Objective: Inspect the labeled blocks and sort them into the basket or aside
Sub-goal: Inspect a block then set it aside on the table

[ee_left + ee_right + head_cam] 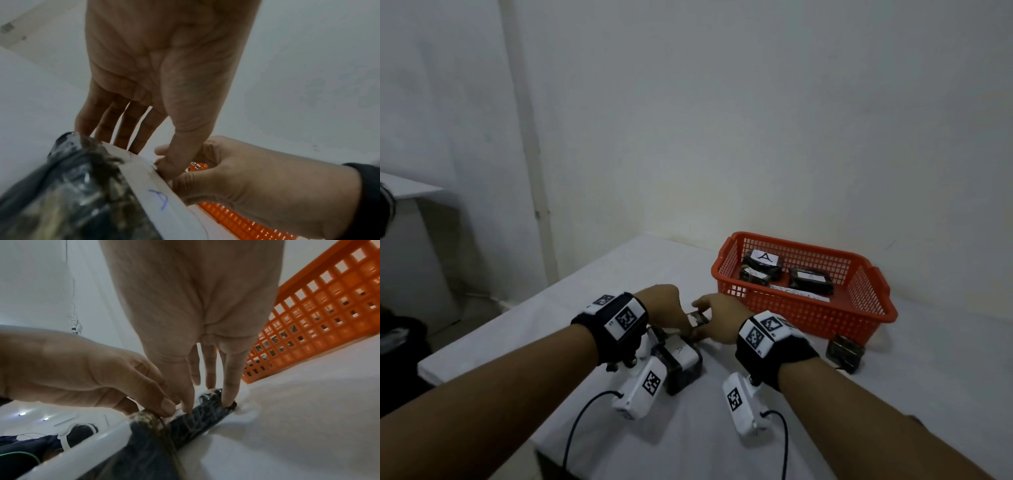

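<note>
Bench [893, 394]: white cover. Basket [866, 310]: three blocks inside. Both hands pinch one block [697, 320] beside the stack; left hand [666, 308], right hand [717, 320]. Risk: label unread, block missorted.

The head view looks forward and down from above the table [893, 428]. Each wrist view looks along its hand, very close. All three share the block [698, 320] held between both hands and the basket [808, 308].
</note>
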Demonstrator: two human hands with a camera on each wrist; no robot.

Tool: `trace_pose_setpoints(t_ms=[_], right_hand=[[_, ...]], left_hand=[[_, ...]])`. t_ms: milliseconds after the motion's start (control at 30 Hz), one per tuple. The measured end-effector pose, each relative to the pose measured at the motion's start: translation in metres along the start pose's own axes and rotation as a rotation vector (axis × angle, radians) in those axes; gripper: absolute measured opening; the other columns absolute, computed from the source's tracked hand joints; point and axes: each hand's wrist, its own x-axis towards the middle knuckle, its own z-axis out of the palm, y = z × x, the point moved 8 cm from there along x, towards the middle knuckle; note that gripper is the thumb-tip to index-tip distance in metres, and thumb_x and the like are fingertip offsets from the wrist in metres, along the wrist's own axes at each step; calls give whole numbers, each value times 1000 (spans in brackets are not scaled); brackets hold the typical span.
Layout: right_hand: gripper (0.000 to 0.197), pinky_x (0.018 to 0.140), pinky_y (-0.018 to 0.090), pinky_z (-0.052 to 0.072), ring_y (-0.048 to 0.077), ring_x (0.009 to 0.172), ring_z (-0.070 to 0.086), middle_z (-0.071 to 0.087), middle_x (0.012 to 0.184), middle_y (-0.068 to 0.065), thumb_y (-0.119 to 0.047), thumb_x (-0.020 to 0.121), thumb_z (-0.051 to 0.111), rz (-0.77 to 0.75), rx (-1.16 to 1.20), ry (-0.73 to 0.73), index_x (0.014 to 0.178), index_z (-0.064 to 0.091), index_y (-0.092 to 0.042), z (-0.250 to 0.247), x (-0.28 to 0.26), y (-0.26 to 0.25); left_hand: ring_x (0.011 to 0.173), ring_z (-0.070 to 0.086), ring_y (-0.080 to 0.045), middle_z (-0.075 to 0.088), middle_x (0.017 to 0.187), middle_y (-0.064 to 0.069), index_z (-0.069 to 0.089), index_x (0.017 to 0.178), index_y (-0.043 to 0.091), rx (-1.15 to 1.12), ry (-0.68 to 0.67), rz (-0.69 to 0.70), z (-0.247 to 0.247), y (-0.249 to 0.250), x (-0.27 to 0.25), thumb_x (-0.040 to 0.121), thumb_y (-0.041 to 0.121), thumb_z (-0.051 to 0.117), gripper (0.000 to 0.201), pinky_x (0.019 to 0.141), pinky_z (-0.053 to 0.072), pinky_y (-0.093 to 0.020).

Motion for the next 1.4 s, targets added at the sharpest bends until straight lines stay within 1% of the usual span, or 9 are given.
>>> trace_pose_setpoints(t_ms=[200, 300, 400, 600, 767, 867, 1067, 1267, 1400], right_hand=[[76, 102, 44, 56, 32, 117, 68, 62, 144, 10, -32, 82, 87, 68, 57, -41, 148, 54, -13, 7, 11, 15], [76, 95, 39, 60, 27, 103, 72, 68, 135, 13, -28, 81, 88, 60, 55, -70, 148, 54, -14, 9, 14, 20], [74, 99, 37, 58, 24, 112, 71, 68, 135, 10, -17, 82, 87, 36, 17, -61, 148, 55, -15, 9, 16, 20], [57, 97, 33, 55, 23, 114, 68, 69, 133, 4, -22, 85, 84, -23, 23, -28, 138, 64, -12, -2, 14, 23], [35, 90, 41, 63, 26, 101, 72, 71, 115, 5, -22, 89, 80, -48, 286, 86, 121, 70, -13, -31, -8, 39], [28, 90, 36, 63, 23, 104, 72, 71, 112, 5, -25, 90, 79, -51, 499, 179, 114, 70, -15, -53, -29, 57], [37, 94, 39, 62, 27, 110, 74, 70, 124, 15, -16, 90, 77, -83, 798, 289, 125, 70, -8, -75, -75, 88], [47, 99, 40, 59, 19, 104, 77, 80, 110, 5, -39, 75, 81, -84, 760, 400, 115, 77, -15, -108, -113, 119], [50, 102, 43, 57, 24, 107, 76, 79, 112, 10, -34, 68, 85, -82, 863, 425, 112, 77, -14, -121, -135, 141]], left_hand=[[76, 61, -17, 77, 95, -7, 80, 99, 9, -37, 3, 18, 4, -7, 7, 74, 40, 81, 40, 67, 49, -27], [78, 61, -15, 78, 97, -5, 81, 98, 11, -31, -11, 25, 5, -7, 10, 74, 43, 82, 40, 69, 49, -26], [81, 64, -16, 78, 103, -4, 81, 101, 12, -28, -22, 29, 3, -6, 11, 75, 41, 82, 39, 73, 53, -27], [93, 70, -16, 78, 101, 0, 81, 104, 19, -78, -48, 106, 2, -2, 10, 79, 38, 77, 32, 86, 57, -30], [103, 67, -13, 74, 114, 7, 74, 121, 28, -303, 45, 268, -19, 6, 5, 86, 43, 74, 38, 94, 52, -29], [102, 68, -15, 74, 113, 4, 71, 125, 26, -505, 111, 365, -30, 17, -2, 87, 40, 77, 41, 86, 50, -19], [93, 74, -12, 79, 100, -2, 79, 109, 22, -777, 108, 487, -24, 68, -13, 83, 31, 82, 28, 81, 57, -17], [108, 73, -21, 72, 121, -9, 71, 124, 13, -1055, 20, 605, -7, 123, -15, 87, 22, 79, 39, 97, 58, -36], [102, 74, -16, 78, 108, -5, 75, 118, 12, -1029, 115, 650, -5, 154, -18, 84, 21, 81, 35, 92, 59, -28]])
